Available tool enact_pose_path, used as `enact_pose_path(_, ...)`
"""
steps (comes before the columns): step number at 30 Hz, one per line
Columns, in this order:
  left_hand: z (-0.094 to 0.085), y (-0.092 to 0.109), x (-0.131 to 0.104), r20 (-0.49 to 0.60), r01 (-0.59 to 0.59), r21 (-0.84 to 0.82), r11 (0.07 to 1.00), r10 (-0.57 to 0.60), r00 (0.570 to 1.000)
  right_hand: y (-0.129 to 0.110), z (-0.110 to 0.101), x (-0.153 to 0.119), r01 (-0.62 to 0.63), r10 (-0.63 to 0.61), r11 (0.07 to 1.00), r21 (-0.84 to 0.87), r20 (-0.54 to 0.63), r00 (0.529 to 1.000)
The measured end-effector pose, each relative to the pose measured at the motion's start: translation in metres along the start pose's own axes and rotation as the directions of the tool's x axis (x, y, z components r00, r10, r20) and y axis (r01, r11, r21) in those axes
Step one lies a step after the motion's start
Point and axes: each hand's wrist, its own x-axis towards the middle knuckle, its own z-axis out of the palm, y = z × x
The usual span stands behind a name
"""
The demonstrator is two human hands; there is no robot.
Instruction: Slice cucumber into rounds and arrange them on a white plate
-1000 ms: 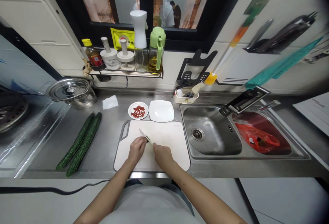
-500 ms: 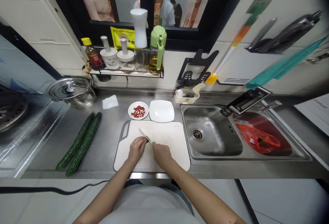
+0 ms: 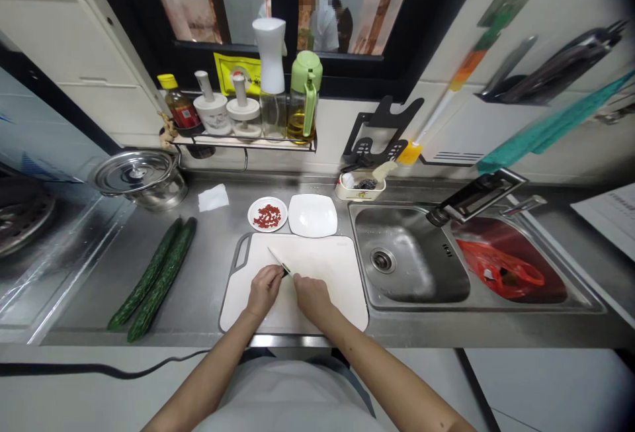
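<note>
Over the white cutting board [image 3: 327, 253], my right hand [image 3: 312, 295] is closed round the handle of a small knife [image 3: 276, 257]. Its narrow blade points away and to the left. Beside it, my left hand [image 3: 264, 286] pinches a small dark green piece [image 3: 286, 272], close against the knife; its kind is mostly hidden by my fingers. Beyond the board stand a white plate of small red pieces [image 3: 268, 214] and an empty square white plate [image 3: 312, 215]. Two long cucumbers [image 3: 157, 280] lie on the steel counter, left of the board.
To the right is a steel double sink [image 3: 411, 260] with a red plastic bag [image 3: 501, 271] in its right basin. A lidded pot [image 3: 143, 180] and a white tissue [image 3: 213, 198] are at the back left. Bottles fill a wall rack [image 3: 248, 143].
Both hands and the knife stay almost in place, with only a slight shift of the small dark green piece against the blade. The view has moved very slightly.
</note>
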Motion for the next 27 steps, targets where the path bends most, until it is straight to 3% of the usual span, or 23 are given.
enact_pose_path(27, 0.001, -0.001, -0.001, -0.007, 0.012, -0.003, 1.0, -0.012, 1.0, 0.004, -0.001, 0.008, 0.01, -0.011, 0.999, 0.038, 0.021, 1.0)
